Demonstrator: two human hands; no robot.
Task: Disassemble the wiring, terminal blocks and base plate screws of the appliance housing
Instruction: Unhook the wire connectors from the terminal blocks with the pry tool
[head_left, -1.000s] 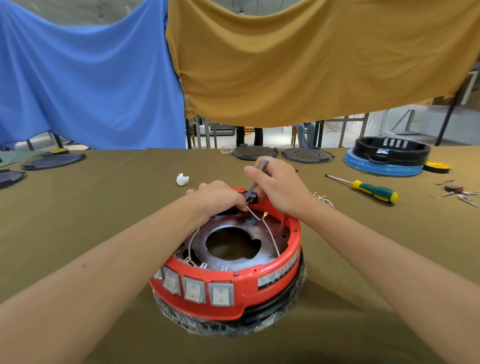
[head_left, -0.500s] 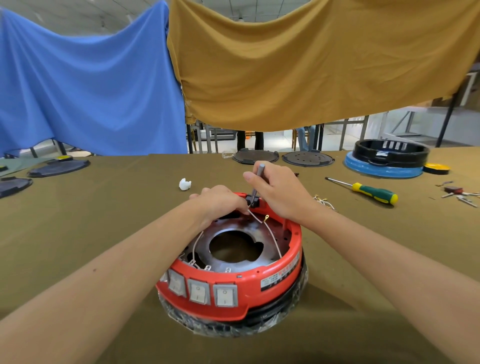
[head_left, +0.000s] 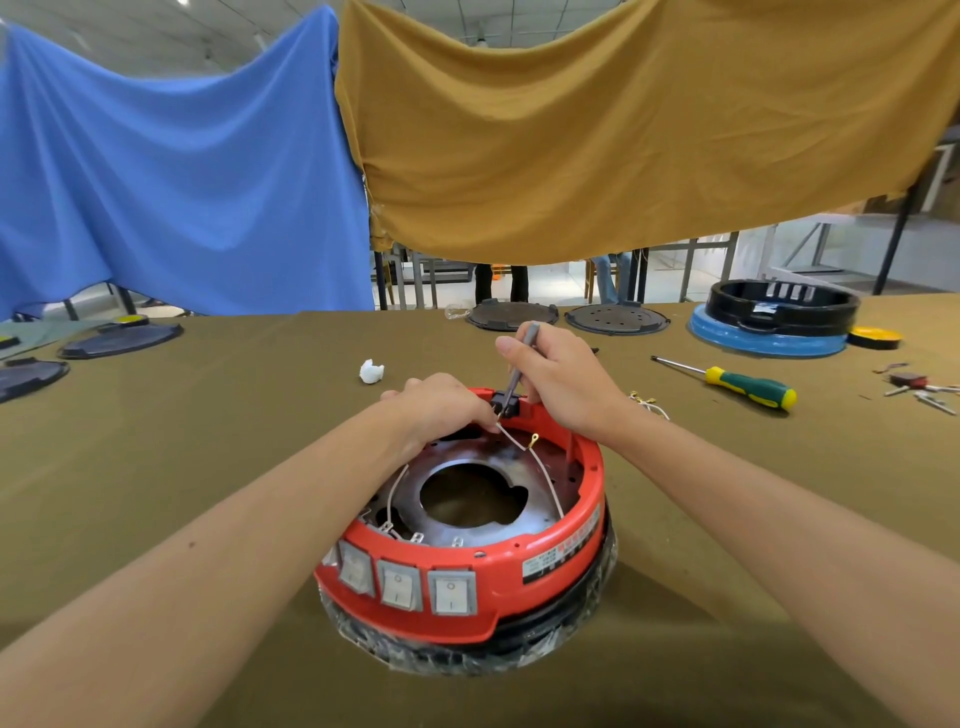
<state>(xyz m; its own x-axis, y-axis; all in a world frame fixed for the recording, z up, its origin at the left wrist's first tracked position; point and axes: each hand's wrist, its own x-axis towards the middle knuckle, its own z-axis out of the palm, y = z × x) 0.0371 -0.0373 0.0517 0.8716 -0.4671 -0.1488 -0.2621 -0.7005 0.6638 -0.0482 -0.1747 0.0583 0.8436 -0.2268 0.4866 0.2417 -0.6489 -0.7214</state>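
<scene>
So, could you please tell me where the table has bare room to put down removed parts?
Bare cloth lies left of the red housing, below the white scrap, and right of it, below the green screwdriver. The far right edge is crowded with small metal parts.

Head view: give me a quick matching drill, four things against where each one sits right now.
Things:
1. grey tool
2. green-handled screwdriver
3. white lump
4. rocker switches

Places:
A. near face of the red housing
B. gripped in the right hand
C. on the cloth beyond the left hand
D. on the cloth to the right

Pairs: 1-B, 2-D, 3-C, 4-A
</scene>
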